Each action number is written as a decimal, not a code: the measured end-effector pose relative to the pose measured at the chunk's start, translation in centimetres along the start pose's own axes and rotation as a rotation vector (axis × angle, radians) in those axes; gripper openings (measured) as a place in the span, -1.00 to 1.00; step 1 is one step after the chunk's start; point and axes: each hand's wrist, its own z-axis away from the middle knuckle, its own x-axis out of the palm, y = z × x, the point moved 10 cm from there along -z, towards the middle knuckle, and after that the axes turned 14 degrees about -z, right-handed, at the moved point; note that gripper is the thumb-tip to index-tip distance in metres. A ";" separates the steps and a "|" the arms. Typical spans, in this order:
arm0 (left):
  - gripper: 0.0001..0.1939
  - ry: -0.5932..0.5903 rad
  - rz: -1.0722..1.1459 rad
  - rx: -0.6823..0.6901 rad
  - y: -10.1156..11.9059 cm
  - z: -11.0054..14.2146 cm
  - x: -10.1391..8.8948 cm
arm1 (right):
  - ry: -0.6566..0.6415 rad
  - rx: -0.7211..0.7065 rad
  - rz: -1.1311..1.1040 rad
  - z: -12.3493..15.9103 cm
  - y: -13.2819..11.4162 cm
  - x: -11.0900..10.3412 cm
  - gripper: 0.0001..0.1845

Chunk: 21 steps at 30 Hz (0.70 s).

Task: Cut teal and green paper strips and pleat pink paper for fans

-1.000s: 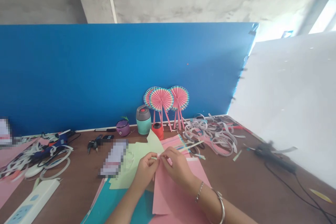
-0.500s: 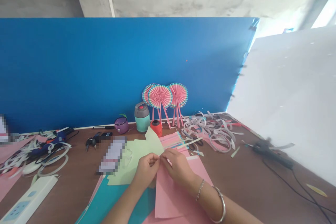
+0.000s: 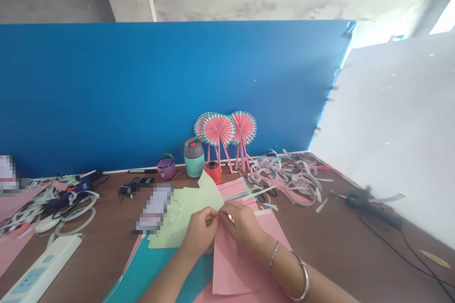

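In the head view, the pink paper (image 3: 234, 270) is being held low in the middle of the frame. Its top left corner is being pinched by the left hand (image 3: 201, 231) and the right hand (image 3: 241, 222), both being closed up small. It looks like the corner is being worked, maybe folded, but the very tip is being hidden. Slow, gentle pinching is probably being called for next, with the edge being lined up straight. Just left of the middle, the table (image 3: 320, 255) is being partly covered by green paper (image 3: 192, 197).

Bottle (image 3: 194, 158) left of fans (image 3: 218, 129), paper sheets (image 3: 234, 272) before, power strip (image 3: 44, 270) left
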 end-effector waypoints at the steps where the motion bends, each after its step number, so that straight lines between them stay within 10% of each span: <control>1: -0.87 0.000 -0.006 0.005 0.0 0.0 0.0 | 0.002 0.003 0.001 0.0 0.0 0.0 -0.80; 21: -0.82 0.006 -0.019 0.003 0.1 0.4 0.1 | 0.000 0.000 0.045 0.0 0.2 0.4 -0.82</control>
